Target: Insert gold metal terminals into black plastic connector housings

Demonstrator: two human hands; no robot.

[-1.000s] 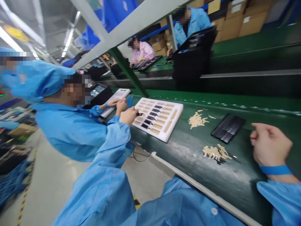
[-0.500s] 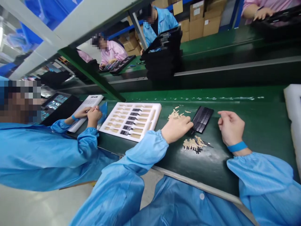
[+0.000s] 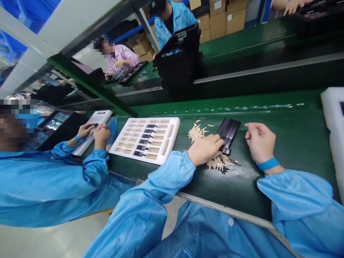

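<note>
A black slotted tray (image 3: 229,132) with rows of narrow ribs lies on the green bench before me. My left hand (image 3: 205,147) is closed at its near left edge, fingertips bent down against it; whatever they pinch is hidden. Beneath and beside that hand is a near pile of small beige strips (image 3: 218,164), mixed with thin black pieces. Beyond it lies a looser pile of beige strips (image 3: 195,132). Right of the tray, apart from it, my right hand (image 3: 260,141) hovers with fingers curled and thumb against them; anything in it cannot be made out. A blue band circles that wrist.
Left of the piles sits a white foam tray (image 3: 172,139) holding beige and black comb-like parts. A co-worker's hands (image 3: 100,134) work over another white foam piece (image 3: 98,118). White foam (image 3: 329,122) stands at the right edge. Stacked black trays (image 3: 178,64) rise across the bench.
My left hand has moved slightly right, onto the near left edge of the slotted tray. The right hand keeps nearly the same pose. The whole view has shifted a little.
</note>
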